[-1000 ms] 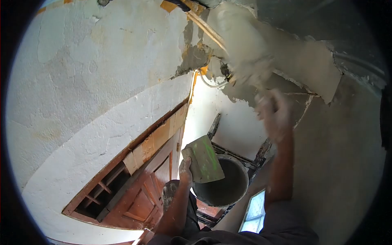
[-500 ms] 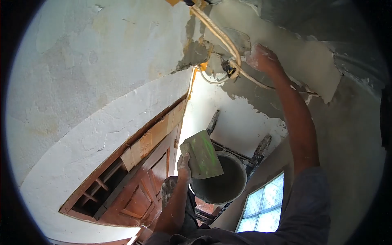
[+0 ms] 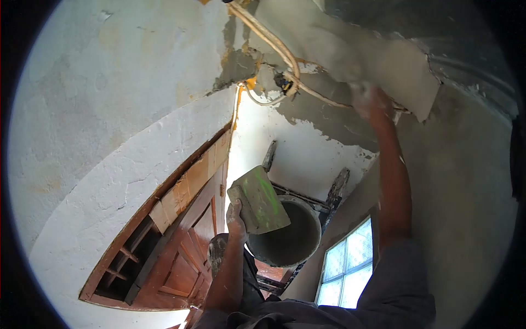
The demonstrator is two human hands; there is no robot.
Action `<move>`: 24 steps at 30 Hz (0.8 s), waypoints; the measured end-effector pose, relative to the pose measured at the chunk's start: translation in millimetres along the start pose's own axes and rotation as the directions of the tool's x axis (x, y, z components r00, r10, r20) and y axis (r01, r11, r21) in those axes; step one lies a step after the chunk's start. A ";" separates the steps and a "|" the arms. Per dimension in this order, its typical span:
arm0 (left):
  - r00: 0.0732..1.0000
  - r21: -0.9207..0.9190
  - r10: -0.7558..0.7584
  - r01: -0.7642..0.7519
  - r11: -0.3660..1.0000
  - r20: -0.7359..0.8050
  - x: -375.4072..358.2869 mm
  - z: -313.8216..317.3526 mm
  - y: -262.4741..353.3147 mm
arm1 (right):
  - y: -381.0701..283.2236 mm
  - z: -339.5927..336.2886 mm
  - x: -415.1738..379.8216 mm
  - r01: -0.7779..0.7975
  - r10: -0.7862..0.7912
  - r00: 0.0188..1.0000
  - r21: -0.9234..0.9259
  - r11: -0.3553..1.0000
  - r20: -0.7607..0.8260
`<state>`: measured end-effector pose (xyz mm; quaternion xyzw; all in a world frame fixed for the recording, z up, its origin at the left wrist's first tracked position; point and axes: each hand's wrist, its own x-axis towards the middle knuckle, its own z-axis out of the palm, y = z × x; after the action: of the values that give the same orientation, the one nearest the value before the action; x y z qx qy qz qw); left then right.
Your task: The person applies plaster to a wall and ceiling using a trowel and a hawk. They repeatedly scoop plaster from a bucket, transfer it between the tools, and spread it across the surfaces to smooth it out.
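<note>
My left hand (image 3: pixel 235 220) is closed around the edge of a plastering float (image 3: pixel 262 200), a flat grey rectangular board with green streaks. It is held over the mouth of a round bucket (image 3: pixel 307 230), whose inside is grey. Up at the plastered surface, my right hand (image 3: pixel 373 104) is closed and smeared by motion. A blurred grey shape that looks like a trowel (image 3: pixel 342 55) extends from it against the wet-looking grey plaster (image 3: pixel 408 68). The fingers' exact grip is not clear.
Pale cables (image 3: pixel 268 35) hang in a loop left of my right hand. The bucket stands by a dark, plaster-spattered ladder or frame (image 3: pixel 335 189). A brown wooden door (image 3: pixel 189 252) is below left, a bright window (image 3: pixel 348 266) below right.
My right hand has moved right and slightly down, away from the cable loop, along the plaster. The view has shifted a little; my left hand still holds the float over the bucket.
</note>
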<state>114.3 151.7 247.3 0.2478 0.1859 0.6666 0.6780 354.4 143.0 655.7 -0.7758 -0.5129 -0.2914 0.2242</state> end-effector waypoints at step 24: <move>0.998 0.012 -0.049 0.048 0.999 0.039 -1.2 -1.5 -12.6 | 76.4 6.3 -14.1 -0.160 0.209 0.963 0.264 0.951 -0.169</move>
<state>123.5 150.7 238.6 0.2598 0.1821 0.6439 0.6962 422.3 109.2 637.8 -0.7540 -0.4460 -0.2770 0.3947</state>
